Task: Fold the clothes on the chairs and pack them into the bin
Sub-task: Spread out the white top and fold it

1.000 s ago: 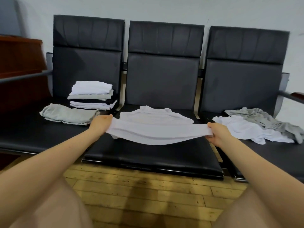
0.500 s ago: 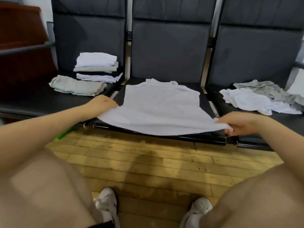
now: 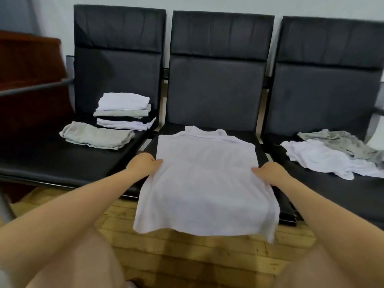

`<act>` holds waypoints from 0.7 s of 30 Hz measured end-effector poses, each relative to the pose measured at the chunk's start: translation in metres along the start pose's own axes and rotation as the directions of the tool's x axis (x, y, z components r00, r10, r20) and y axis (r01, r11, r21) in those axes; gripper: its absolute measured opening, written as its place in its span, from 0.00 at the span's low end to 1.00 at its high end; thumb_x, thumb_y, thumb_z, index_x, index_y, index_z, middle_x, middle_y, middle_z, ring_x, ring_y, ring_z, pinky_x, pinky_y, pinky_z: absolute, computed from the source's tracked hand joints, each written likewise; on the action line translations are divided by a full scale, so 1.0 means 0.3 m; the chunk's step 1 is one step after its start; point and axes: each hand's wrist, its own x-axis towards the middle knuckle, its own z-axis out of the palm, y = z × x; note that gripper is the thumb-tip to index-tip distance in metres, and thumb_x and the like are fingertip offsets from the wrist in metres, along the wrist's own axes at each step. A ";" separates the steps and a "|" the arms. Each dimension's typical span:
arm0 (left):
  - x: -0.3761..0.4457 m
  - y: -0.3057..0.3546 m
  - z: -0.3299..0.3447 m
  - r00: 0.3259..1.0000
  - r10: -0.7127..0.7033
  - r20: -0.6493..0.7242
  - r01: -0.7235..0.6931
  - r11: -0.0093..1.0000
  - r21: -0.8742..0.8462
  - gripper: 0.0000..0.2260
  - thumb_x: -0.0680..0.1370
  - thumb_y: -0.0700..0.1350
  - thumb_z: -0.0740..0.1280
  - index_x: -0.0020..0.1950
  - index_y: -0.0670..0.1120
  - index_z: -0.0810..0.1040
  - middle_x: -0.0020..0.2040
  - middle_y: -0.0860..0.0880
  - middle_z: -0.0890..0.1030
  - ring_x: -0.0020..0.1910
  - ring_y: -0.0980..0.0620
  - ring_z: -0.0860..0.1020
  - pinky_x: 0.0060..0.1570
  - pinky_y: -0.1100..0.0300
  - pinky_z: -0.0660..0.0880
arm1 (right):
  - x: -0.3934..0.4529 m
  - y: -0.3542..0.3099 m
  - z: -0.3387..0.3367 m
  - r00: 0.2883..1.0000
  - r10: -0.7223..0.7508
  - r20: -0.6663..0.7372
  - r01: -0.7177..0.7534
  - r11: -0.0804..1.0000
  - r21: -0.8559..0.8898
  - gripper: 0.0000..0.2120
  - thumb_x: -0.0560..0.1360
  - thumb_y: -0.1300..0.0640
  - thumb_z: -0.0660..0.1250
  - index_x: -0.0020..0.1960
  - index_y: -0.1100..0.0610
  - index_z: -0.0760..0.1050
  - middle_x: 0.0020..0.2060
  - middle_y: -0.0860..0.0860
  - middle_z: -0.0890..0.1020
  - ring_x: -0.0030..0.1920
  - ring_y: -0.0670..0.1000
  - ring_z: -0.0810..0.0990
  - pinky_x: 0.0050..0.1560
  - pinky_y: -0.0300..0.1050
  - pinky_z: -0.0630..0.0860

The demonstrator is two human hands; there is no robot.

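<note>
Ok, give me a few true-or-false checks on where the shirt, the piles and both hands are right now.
1. The white shirt lies on the middle chair, its hem hanging over the front edge. True.
2. The folded stack sits on the right chair. False: it is on the left chair.
3. Both the left hand and the right hand hold the shirt's sides. True.
4. The unfolded pile is all white. False: grey and white pieces lie together.
5. A bin stands on the floor. False: none is visible.
</note>
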 end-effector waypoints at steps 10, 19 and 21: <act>0.116 0.109 0.095 0.987 -0.066 -0.146 0.006 0.924 -0.383 0.08 0.82 0.42 0.56 0.44 0.40 0.67 0.46 0.39 0.76 0.49 0.39 0.75 0.40 0.56 0.64 | 0.043 -0.075 0.044 0.987 -0.142 -0.076 0.133 0.984 -0.114 0.17 0.81 0.61 0.56 0.34 0.55 0.61 0.45 0.54 0.73 0.48 0.55 0.75 0.42 0.41 0.67; -0.022 0.008 0.042 0.999 0.047 0.022 -0.050 0.984 0.173 0.05 0.77 0.46 0.59 0.50 0.45 0.71 0.43 0.49 0.76 0.42 0.48 0.76 0.36 0.58 0.69 | -0.043 0.024 0.033 0.988 -0.151 0.003 0.149 0.969 -0.197 0.09 0.75 0.50 0.64 0.53 0.52 0.71 0.45 0.49 0.77 0.46 0.51 0.76 0.43 0.44 0.73; -0.029 0.021 0.032 0.998 0.051 0.042 -0.059 0.972 0.227 0.06 0.76 0.49 0.61 0.47 0.47 0.72 0.44 0.50 0.76 0.42 0.49 0.76 0.36 0.58 0.69 | -0.034 0.022 0.025 0.990 -0.144 0.009 0.142 0.964 -0.226 0.08 0.75 0.48 0.63 0.50 0.51 0.74 0.44 0.48 0.78 0.45 0.50 0.77 0.42 0.44 0.73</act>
